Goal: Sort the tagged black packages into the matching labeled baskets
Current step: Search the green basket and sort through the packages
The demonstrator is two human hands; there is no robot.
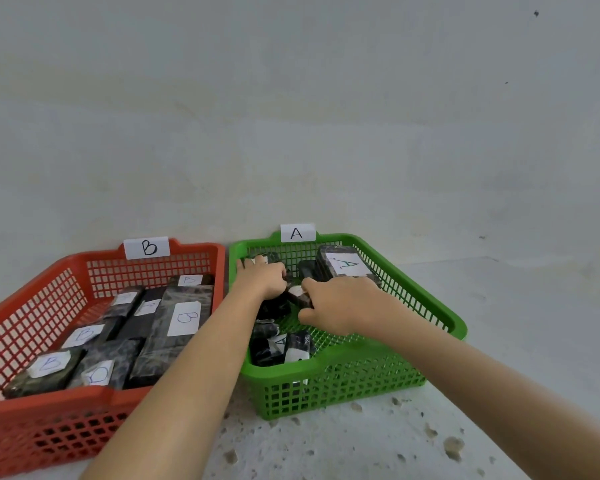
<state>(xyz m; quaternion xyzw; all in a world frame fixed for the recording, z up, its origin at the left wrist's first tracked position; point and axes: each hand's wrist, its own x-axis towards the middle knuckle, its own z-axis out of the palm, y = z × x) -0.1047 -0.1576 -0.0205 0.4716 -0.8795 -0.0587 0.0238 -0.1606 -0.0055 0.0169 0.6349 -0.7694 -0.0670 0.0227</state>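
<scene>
Both my hands are inside the green basket (430,306). My left hand (262,277) and right hand (340,304) curl closed around one small black package (297,296) between them

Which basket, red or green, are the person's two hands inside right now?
The green basket, labelled A. Both the left hand and the right hand reach over its rim among the black packages; neither is in the red basket.
</scene>
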